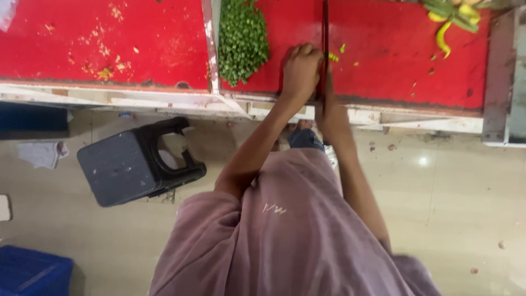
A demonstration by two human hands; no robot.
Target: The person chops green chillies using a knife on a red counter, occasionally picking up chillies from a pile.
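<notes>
Knife upright between hands on red board

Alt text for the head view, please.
Seen from above, a person's left hand and right hand work a long knife on a red cutting board beside a pile of chopped green vegetables; a dark stool stands below.

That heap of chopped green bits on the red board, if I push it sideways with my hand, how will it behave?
The heap of chopped green pieces would probably spread and scatter, since the pieces lie loose and small. Each piece looks light, so some may skid on the red board. A few could likely fall off the front edge, which lies close by.
</notes>
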